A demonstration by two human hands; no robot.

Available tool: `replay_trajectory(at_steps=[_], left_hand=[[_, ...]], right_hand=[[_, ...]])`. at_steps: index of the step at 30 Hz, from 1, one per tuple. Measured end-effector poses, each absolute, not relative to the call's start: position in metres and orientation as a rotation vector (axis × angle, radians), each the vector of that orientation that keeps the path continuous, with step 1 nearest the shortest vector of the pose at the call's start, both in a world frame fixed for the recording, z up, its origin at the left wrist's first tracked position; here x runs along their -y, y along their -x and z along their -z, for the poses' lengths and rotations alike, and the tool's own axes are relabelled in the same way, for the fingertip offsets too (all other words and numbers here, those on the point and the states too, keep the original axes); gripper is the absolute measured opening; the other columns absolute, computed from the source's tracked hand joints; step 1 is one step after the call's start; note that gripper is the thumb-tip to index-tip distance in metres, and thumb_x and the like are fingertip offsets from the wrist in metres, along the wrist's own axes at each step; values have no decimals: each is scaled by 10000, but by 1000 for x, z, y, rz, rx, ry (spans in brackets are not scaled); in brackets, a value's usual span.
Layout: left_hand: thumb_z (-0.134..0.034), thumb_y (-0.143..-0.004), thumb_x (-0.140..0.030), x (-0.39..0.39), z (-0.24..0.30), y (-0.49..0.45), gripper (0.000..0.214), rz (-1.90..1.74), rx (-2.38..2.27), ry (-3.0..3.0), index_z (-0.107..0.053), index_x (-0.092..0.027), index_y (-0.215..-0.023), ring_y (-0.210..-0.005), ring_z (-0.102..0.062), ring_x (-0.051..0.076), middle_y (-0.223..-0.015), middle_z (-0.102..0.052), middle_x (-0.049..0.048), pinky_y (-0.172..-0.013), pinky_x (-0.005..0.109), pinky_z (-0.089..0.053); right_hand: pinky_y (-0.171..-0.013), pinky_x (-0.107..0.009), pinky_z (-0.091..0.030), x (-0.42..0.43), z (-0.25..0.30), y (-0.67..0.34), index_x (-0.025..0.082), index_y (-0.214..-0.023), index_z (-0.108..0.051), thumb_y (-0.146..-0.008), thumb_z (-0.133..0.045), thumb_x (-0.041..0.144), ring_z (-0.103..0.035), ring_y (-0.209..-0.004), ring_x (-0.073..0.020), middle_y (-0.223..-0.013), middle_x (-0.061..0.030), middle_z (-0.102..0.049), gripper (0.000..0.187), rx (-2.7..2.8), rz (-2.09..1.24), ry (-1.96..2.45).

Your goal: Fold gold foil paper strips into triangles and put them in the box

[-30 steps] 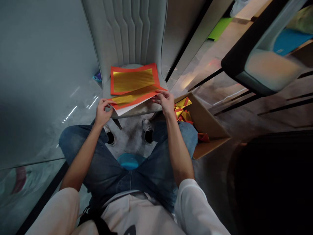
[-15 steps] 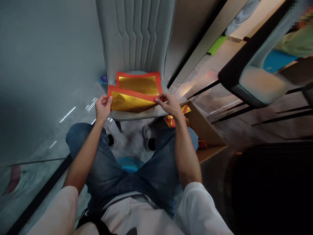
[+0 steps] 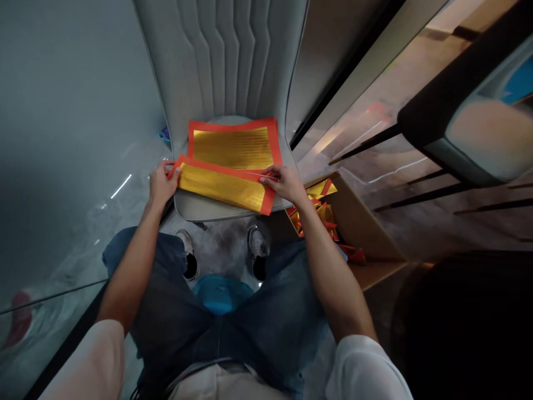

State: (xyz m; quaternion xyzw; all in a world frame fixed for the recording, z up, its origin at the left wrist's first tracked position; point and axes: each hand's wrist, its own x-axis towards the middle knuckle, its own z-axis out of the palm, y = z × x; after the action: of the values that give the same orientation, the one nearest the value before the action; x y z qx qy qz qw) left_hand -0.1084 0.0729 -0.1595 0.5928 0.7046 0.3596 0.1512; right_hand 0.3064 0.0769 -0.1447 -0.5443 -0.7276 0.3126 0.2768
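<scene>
A sheet of red paper with a gold foil panel [image 3: 220, 188] is stretched between my hands, slanting down to the right over the front of a grey chair seat [image 3: 194, 206]. My left hand [image 3: 163, 180] pinches its left end between thumb and fingers. At the upper right edge, my right hand [image 3: 285, 182] grips the sheet with fingers closed. Behind it, another red sheet with a gold panel [image 3: 233, 147] lies flat on the seat; whether more sheets are under it I cannot tell.
A cardboard box [image 3: 366, 222] holding folded red and gold paper pieces [image 3: 322, 214] stands right of the chair. Under me is a blue stool [image 3: 222, 294]. A second chair [image 3: 458, 122] is at the right, and a smooth grey panel [image 3: 75, 111] rises at the left.
The held sheet's right end has swung lower, and its gold face now lies flatter toward me. My left hand has shifted slightly left and down. The view has tilted a little.
</scene>
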Motion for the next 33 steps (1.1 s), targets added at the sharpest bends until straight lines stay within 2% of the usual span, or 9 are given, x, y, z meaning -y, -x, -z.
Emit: replay_trajectory(at_steps=[4,7,9,12,15,19,23,27,33], left_hand=[[-688,-981,-451,-60,164,64,447,-1063,-2109,-2062,-660,-167,-1325,-1298,-597,401,-1301,-673,211,-1163,618,-429],[-620,-1035,-547,-41,170,16,443,-813,-1573,-2448,-695,-192,-1289,-1390,-577,383,-1402,-663,194,-1219,579,-416],[-543,-1077,-552,-33,174,-5,523,-638,-1335,-2550,-640,-188,-1439,-1534,-478,366,-1571,-590,182,-1304,561,-338],[-376,-1132,-462,-32,178,-14,606,-525,-1371,-2519,-439,-158,-1652,-1663,-307,334,-1740,-421,167,-1367,572,-230],[-338,-1121,-422,-37,182,-9,677,-404,-1349,-2505,-280,-132,-1730,-1704,-195,316,-1803,-293,163,-1383,570,-191],[-310,-1111,-377,-36,181,1,683,-428,-1452,-2450,-247,-121,-1741,-1719,-112,305,-1830,-198,160,-1395,586,-109],[-360,-1115,-443,-27,179,26,682,-539,-1748,-2264,-300,-156,-1730,-1715,-124,347,-1819,-226,161,-1374,668,15],[-412,-1120,-485,-21,182,61,707,-621,-1835,-2127,-294,-134,-1722,-1703,-145,408,-1813,-218,198,-1353,735,-68],[-490,-1094,-607,-23,193,86,870,-722,-1800,-2082,-227,-58,-1716,-1701,-85,452,-1808,-107,285,-1328,753,-164]], right_hand=[[-764,-365,-503,-86,146,-296,220,-1055,-762,-949,-745,366,-655,-748,-237,-837,-54,-751,181,1973,-692,1534],[-836,-398,-539,-88,150,-289,222,-1099,-750,-978,-707,337,-703,-875,-279,-946,-91,-778,172,1978,-646,1554],[-955,-469,-551,-82,151,-280,206,-1168,-743,-1007,-660,330,-704,-1070,-336,-1110,-147,-778,220,1977,-526,1565],[-1210,-621,-415,-57,154,-248,193,-1415,-667,-1077,-538,373,-536,-1447,-397,-1509,-197,-641,404,2007,-308,1522],[-1352,-593,-241,-23,165,-202,202,-1688,-401,-1129,-400,484,-324,-1650,-320,-1747,-132,-426,626,2244,-304,1361],[-1398,-519,-113,0,183,-171,134,-1756,-225,-1138,-316,576,-154,-1717,-280,-1830,-140,-217,766,2398,-321,1386],[-1401,-546,-94,2,188,-184,147,-1778,-102,-1126,-338,624,-146,-1719,-299,-1832,-146,-182,842,2404,-318,1390],[-1387,-629,-88,10,189,-221,270,-1787,-79,-1120,-426,580,-191,-1707,-337,-1823,-116,-236,813,2296,-292,1469],[-1358,-657,-175,19,191,-288,238,-1780,-155,-1045,-597,596,-162,-1708,-378,-1831,-151,-179,929,2421,-364,1434]])
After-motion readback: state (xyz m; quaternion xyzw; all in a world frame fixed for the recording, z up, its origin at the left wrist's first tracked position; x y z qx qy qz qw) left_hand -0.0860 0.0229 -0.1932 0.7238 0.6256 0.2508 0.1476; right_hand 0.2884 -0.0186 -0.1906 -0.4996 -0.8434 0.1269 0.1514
